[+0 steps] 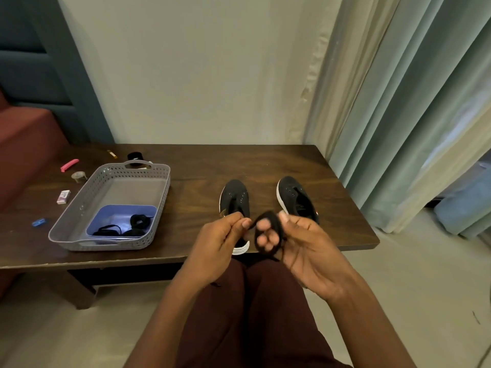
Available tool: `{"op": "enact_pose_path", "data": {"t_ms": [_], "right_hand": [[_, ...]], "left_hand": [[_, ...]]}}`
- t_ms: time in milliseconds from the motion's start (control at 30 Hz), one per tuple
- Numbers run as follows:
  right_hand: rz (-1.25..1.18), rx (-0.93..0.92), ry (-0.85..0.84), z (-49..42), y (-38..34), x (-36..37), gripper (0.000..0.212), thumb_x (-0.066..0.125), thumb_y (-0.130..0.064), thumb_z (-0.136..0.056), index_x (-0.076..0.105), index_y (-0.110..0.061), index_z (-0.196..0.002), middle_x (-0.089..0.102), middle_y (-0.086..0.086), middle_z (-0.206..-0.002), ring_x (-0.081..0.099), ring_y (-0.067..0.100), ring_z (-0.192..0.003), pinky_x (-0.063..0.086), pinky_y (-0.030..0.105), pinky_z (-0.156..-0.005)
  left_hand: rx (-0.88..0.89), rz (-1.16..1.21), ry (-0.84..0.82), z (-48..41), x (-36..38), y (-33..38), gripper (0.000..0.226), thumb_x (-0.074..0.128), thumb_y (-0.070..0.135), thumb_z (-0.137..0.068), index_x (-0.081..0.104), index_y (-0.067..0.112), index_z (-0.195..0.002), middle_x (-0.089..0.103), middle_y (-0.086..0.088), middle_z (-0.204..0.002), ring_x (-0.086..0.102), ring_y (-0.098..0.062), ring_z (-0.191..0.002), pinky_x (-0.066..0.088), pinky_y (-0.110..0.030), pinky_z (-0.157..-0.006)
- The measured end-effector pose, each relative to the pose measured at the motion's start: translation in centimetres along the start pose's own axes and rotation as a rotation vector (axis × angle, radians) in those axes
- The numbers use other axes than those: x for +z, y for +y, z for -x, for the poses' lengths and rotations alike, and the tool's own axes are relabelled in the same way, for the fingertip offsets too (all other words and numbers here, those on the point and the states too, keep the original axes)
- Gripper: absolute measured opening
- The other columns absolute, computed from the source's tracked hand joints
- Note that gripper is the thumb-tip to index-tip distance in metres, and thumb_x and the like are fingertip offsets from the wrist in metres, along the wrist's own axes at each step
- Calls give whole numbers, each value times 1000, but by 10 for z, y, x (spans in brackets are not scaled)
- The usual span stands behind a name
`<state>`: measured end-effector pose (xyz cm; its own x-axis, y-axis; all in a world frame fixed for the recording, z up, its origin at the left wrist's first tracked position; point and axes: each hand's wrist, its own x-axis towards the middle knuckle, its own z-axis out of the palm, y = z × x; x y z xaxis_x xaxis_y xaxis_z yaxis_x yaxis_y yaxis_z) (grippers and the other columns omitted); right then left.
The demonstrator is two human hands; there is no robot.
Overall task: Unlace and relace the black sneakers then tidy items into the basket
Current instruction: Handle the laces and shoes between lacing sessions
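Observation:
Two black sneakers with white soles stand on the dark wooden table, toes pointing away: the left sneaker (pixel 234 198) and the right sneaker (pixel 293 195). Both show bare eyelets. In front of them I hold a black shoelace (pixel 268 221) wound in a loop around the fingers of my right hand (pixel 300 248). My left hand (pixel 220 243) pinches the lace's free end between thumb and forefinger. A grey perforated basket (pixel 79 213) sits at the table's left, holding a blue tray (pixel 106 216) with coiled black laces (pixel 138 221).
Small items lie left of and behind the basket: a pink clip (pixel 69 164), a small round tin (pixel 78 176), a small white box (pixel 63 197), a blue clip (pixel 39 222), a yellow stick (pixel 112 154), a black roll (pixel 135 156). Curtains hang at right.

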<state>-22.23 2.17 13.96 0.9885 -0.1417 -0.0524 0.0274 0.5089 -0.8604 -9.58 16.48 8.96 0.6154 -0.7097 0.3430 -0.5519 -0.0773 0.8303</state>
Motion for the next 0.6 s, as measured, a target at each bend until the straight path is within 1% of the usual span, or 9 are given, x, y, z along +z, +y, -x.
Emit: {"op": "enact_pose_path", "data": {"t_ms": [67,133,200,267,333,400,467,533,600], "right_hand": [[-205,-106,97,-12,4,5,38,44,-19,-104,75,2,-107,73,17,-93,72,24,-96,60,27,-83],[-218,-195,145,-22,9,10,34,42,-13,-105,66,5,-121,72,23,-115,69,28,-114,58,28,-90],[-29,-269,201,-31,21,11,30,42,-8,-106,63,2,-123,74,14,-117,70,23,-113,57,25,-86],[335,-332,268,-39,35,7,27,43,-11,-107,68,-5,-117,77,3,-110,72,14,-105,55,23,-85],[693,-331,231,-43,50,-1,33,46,-30,-107,72,-9,-108,76,2,-101,71,15,-98,54,32,-86],[841,-232,103,-44,57,-3,45,44,-46,-103,72,-12,-100,72,6,-91,67,24,-89,50,40,-84],[754,-121,-17,-42,56,0,45,45,-43,-103,72,-6,-104,71,5,-85,69,26,-90,51,36,-85],[554,-66,-69,-40,52,8,48,48,-35,-101,67,9,-101,68,1,-78,69,21,-87,51,28,-86],[304,-47,-84,-40,44,16,43,52,-32,-100,68,8,-97,62,5,-74,65,19,-82,52,28,-85]], "left_hand": [[-23,-53,-1,10,7,-9,55,35,58,-98,60,11,-89,63,-1,-76,60,-17,-71,48,-48,-68],[-36,-95,-54,19,11,-12,50,32,59,-100,62,20,-94,66,5,-82,63,-10,-76,50,-46,-71],[-45,-139,-112,26,10,-12,45,30,60,-100,63,29,-96,68,10,-86,65,-8,-81,52,-43,-73],[-37,-165,-116,27,2,-10,44,30,60,-100,61,30,-93,67,10,-84,65,-9,-79,51,-44,-72],[-26,-172,-71,24,-13,-8,43,33,60,-100,60,28,-89,66,10,-82,65,-9,-77,52,-43,-70],[-36,-195,-20,20,-33,-8,41,37,58,-99,60,27,-85,66,13,-80,64,-9,-75,52,-43,-69],[-35,-232,8,17,-48,-12,40,39,57,-98,60,27,-83,65,14,-77,63,-9,-72,51,-42,-66],[-36,-212,35,15,-54,-18,42,39,57,-98,60,25,-82,63,10,-74,61,-10,-69,49,-39,-64],[-46,-140,72,16,-48,-23,45,38,54,-99,58,18,-82,59,6,-71,55,-7,-64,46,-34,-61]]}}
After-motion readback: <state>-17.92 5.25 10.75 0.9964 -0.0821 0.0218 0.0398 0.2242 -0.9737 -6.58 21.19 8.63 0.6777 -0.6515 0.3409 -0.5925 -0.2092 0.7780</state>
